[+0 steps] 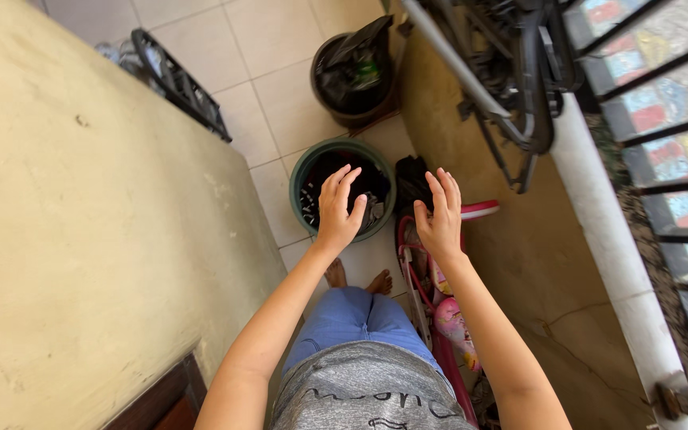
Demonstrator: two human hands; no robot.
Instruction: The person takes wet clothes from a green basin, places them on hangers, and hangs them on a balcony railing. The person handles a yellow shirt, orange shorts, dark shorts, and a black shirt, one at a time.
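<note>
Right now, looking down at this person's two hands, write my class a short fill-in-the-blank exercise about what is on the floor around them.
1. The left hand is raised, fingers spread, above a round ____ bucket that holds dark laundry.
2. The right hand is above a small bicycle whose frame is ____.
3. On the tiled floor the person's feet are ____.
4. Both hands are empty and ____.

Missing words: green; pink; bare; open

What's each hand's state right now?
Left hand: open, empty, above the green bucket.
Right hand: open, empty, above the pink bicycle.
</note>
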